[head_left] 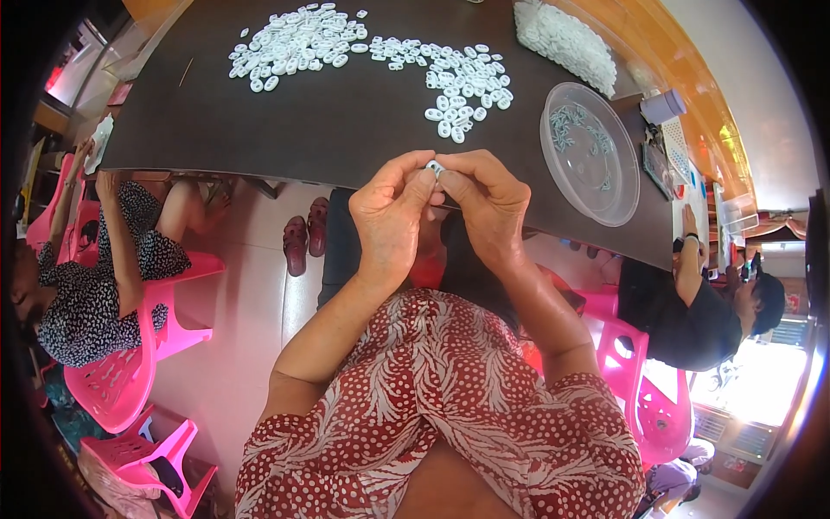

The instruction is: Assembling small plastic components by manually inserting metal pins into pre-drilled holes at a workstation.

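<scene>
Near the front edge of the dark table (207,130), my left hand (389,216) and my right hand (490,208) meet. Thumbs and fingertips of both pinch one small white oval plastic piece (434,166) with dark openings in it. My fingers cover much of it. Beyond my hands lies a loose group of similar white oval pieces (467,82), trailing toward me. A larger heap of them (298,43) spreads at the far left. To the right sits a round clear plastic tub (577,183), with many small grey-blue slender parts (571,130) scattered inside.
A clear bag packed with white pieces (566,45) rests at the far right, near a pale purple cup (663,105). A thin stick (186,73) lies at far left. People sit at both sides on pink chairs (130,381). Dark red sandals (296,246) stand on the floor.
</scene>
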Tool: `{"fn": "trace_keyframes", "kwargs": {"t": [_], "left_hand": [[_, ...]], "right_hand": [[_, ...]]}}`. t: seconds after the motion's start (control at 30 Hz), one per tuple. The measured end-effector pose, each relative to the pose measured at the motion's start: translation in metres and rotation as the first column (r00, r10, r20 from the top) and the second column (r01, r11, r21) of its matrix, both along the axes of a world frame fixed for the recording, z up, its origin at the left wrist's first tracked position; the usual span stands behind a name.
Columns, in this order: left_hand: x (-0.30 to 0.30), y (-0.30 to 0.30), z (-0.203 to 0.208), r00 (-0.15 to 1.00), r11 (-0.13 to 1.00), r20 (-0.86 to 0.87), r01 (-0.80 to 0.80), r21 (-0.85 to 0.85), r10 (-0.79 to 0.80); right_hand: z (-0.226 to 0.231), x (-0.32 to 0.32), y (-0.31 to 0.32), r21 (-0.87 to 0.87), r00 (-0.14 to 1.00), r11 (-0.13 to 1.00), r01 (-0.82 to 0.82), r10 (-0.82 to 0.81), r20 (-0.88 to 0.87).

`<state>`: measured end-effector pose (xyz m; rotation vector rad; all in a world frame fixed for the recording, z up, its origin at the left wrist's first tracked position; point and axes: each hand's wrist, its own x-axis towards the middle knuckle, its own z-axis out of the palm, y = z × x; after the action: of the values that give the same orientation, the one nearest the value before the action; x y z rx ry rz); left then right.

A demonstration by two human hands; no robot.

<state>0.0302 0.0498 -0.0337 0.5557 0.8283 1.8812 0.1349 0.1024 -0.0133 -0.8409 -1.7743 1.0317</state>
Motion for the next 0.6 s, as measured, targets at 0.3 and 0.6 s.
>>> {"fn": "trace_keyframes", "kwargs": {"t": [0.3,0.6], "left_hand": [[0.0,0.0,0.001,0.998,0.996,-0.004,-0.063,-0.068,0.063],[0.002,0.0,0.01,0.993,0.996,0.103,-0.046,-0.082,0.055]], "right_hand": [[-0.002,0.002,-0.008,0.059,0.997,0.998,0.001,-0.006,0.08],[0.003,0.001,-0.005,0.361,0.984,0.932,0.017,-0.081,0.161]]}}
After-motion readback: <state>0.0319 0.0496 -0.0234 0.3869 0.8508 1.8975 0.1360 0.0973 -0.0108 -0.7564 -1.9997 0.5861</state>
